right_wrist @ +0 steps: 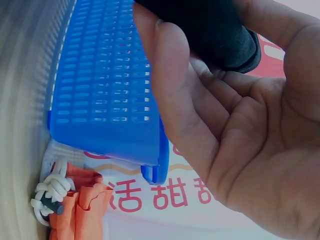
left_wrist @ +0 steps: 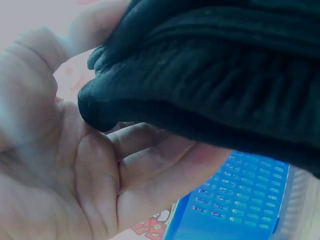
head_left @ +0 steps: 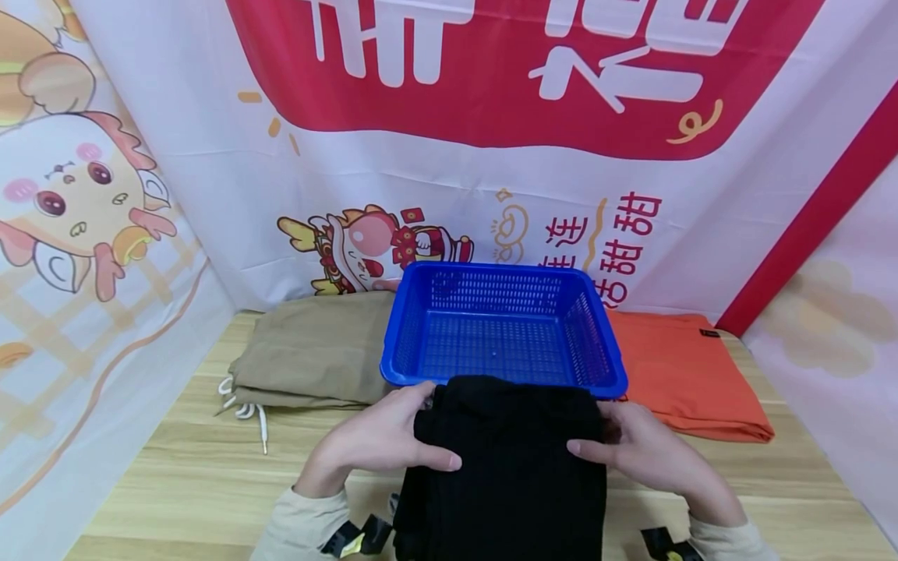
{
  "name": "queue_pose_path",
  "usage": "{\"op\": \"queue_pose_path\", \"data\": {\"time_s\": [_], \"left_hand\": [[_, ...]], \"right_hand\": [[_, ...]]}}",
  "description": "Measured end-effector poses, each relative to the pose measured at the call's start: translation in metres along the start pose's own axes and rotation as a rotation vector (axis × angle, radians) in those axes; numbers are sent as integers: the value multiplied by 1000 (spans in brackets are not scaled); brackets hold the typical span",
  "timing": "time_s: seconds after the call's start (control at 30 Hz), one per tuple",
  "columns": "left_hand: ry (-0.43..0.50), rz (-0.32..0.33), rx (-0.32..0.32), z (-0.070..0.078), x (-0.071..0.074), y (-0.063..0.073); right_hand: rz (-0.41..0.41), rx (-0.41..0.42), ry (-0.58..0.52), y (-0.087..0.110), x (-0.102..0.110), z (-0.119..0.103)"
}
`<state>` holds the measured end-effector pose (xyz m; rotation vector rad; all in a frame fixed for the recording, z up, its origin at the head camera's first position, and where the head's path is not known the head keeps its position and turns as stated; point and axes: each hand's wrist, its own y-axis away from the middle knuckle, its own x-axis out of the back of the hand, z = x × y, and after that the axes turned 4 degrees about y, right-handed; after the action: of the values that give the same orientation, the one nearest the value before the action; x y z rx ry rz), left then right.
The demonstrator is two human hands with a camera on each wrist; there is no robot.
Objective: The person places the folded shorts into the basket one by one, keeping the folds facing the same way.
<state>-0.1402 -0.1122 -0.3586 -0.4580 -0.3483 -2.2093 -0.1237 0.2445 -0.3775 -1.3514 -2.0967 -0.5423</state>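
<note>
Both hands hold a folded black garment [head_left: 512, 467] in front of the blue plastic basket [head_left: 491, 347]. My left hand [head_left: 382, 436] grips its left edge, thumb on top and fingers underneath. At the right edge, my right hand [head_left: 648, 456] pinches it the same way. The left wrist view shows a gathered, elastic-looking band on the black garment [left_wrist: 200, 85], with the fingers below it. In the right wrist view a rounded folded end of the black garment [right_wrist: 215, 40] lies between thumb and fingers. The garment's far end covers part of the basket's front rim in the head view.
Left of the basket lies a folded khaki garment [head_left: 316, 351] with white drawstrings [head_left: 245, 409]. A folded orange garment [head_left: 691, 374] lies on the right. All rest on a wooden table [head_left: 175, 483], backed by a printed cloth [head_left: 491, 179].
</note>
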Motion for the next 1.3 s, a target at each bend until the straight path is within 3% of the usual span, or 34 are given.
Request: {"op": "queue_pose_path", "data": {"time_s": [0.3, 0.53, 0.97, 1.13, 1.3], "left_hand": [[54, 132, 111, 6, 4, 3], [130, 247, 115, 6, 4, -2], [230, 336, -21, 7, -3, -9], [276, 326, -102, 8, -7, -10], [283, 332, -113, 8, -10, -12]], "right_hand": [[95, -73, 6, 2, 4, -8], [158, -35, -7, 1, 3, -9], [229, 63, -83, -1, -2, -14], [228, 54, -159, -2, -5, -18], [222, 52, -224, -4, -8, -19]]}}
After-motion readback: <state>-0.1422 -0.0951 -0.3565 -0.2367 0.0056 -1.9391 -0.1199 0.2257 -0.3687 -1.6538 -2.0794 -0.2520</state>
